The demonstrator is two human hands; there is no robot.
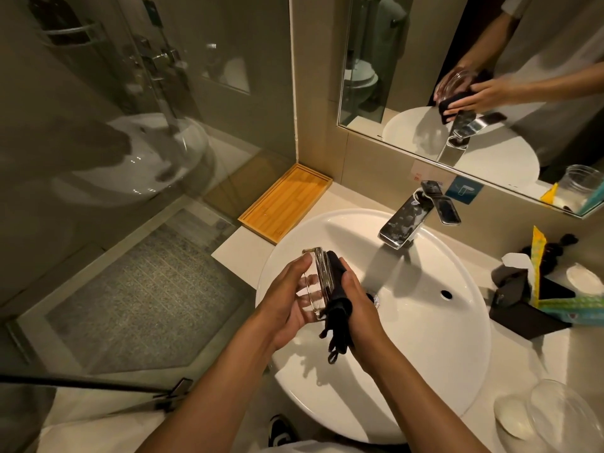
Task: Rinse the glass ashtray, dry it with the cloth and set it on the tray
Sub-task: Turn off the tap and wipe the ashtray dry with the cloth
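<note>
I hold a clear glass ashtray (pixel 318 282) on edge above the left side of the white basin (pixel 425 338). My left hand (pixel 287 302) grips it from the left, fingers spread over its face. My right hand (pixel 356 299) presses a dark cloth (pixel 338 308) against the ashtray's right side; the cloth's fringe hangs down below. A bamboo tray (pixel 287 201) lies bare on the counter at the back left, beside the basin.
A chrome faucet (pixel 411 217) stands behind the basin, with no water visibly running. Black box, packets and a white lid (pixel 585 277) crowd the right counter. A glass cup (pixel 562 416) sits at the near right. Shower glass (pixel 130 158) borders the left.
</note>
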